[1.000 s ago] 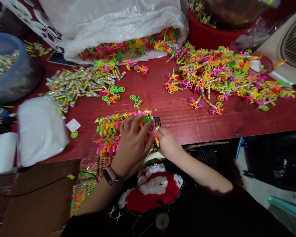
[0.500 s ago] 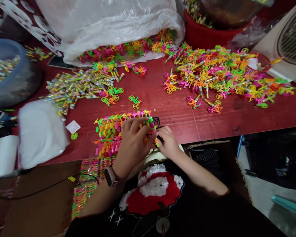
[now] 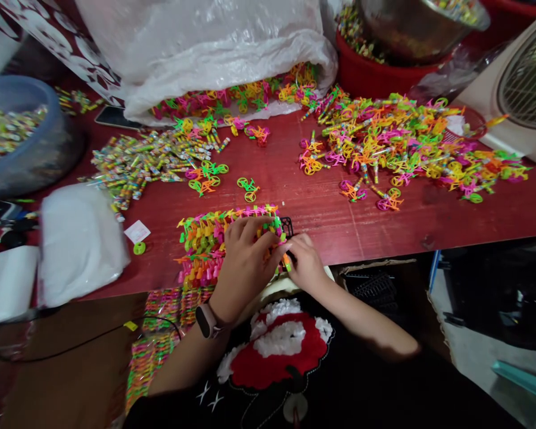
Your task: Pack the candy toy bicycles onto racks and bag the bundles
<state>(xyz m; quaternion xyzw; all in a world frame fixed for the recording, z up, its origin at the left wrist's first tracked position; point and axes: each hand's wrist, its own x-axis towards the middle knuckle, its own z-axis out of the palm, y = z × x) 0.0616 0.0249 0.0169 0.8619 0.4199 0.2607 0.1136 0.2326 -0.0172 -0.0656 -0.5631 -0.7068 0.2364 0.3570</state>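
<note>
Right fingers [image 3: 302, 241] pinch a toy [image 3: 286, 262]; left fingers [image 3: 249, 230] spread over toy rows [image 3: 202, 238] beside them. Press lightly, evenly.

Readable text: none | white slip [image 3: 137, 231], left of the left fingers [image 3: 251, 229] — faint print, too small | wrapped tubes [image 3: 143, 159], farther beyond those fingers — markings indistinct

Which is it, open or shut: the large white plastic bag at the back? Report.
Open. The white plastic bag has its mouth toward the person, with colourful plastic pieces showing in it.
</note>
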